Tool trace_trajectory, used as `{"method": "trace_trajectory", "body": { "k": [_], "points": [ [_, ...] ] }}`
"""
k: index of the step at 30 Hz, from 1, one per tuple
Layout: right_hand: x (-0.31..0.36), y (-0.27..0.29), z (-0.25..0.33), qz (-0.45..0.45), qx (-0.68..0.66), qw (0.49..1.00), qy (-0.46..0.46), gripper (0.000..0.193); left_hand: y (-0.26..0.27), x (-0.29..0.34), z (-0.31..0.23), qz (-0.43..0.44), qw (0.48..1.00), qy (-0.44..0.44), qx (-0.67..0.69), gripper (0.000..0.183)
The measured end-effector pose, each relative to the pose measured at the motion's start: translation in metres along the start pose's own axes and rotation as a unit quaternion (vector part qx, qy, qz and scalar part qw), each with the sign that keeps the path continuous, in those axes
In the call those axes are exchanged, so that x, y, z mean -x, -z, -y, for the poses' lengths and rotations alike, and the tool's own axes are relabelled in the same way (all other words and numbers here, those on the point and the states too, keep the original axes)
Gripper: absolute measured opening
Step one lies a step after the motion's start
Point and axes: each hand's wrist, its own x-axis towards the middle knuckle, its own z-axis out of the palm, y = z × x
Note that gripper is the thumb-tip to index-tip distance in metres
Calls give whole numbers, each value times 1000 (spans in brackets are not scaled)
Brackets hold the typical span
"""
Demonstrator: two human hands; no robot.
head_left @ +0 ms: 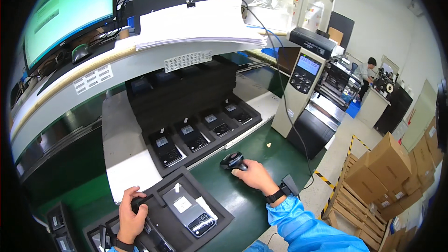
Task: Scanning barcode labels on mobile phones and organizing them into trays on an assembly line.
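Observation:
My right hand (255, 176) is closed round the handle of a black handheld barcode scanner (233, 160), held above the green bench top. Down at the lower left, my left hand (132, 218) has its fingers and thumb curled at the upper end of a dark smartphone (157, 236), which tilts on its edge in a black foam tray (223, 211). The palm hides part of that phone. In the slot to its right lies a grey smartphone (190, 211), back up, with a white label and a white slip beside it.
Behind, a second foam tray (191, 157) holds several labelled phones, beneath a shelf stacked with paper (200, 23). A label printer (303, 84) stands at the right, its cable (298, 135) hanging down. Cartons (385, 158) sit on a wooden pallet (354, 219). Another person (365, 77) works far off.

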Motion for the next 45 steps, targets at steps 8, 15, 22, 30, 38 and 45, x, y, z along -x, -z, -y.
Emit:
{"method": "trace_trajectory", "body": {
  "k": [8,15,22,30,38,45],
  "points": [
    [0,2,0,0,15,1000,3,54,-2,-2,1,-11,1000,-2,2,50],
    [0,2,2,3,7,1000,-8,54,-2,0,-3,-8,1000,5,8,50],
    [0,2,-1,4,8,1000,3,53,-2,0,2,-10,1000,-2,6,50],
    [0,4,2,4,32,999,-2,54,-2,-2,3,-10,1000,-8,-3,49],
    [4,0,-7,-138,-34,982,127,79,-2,-1,2,-8,1000,-13,-2,50],
    [-61,137,-22,-405,-474,775,102,48,-4,-1,4,-20,1000,-12,-2,48]
  ]
}}
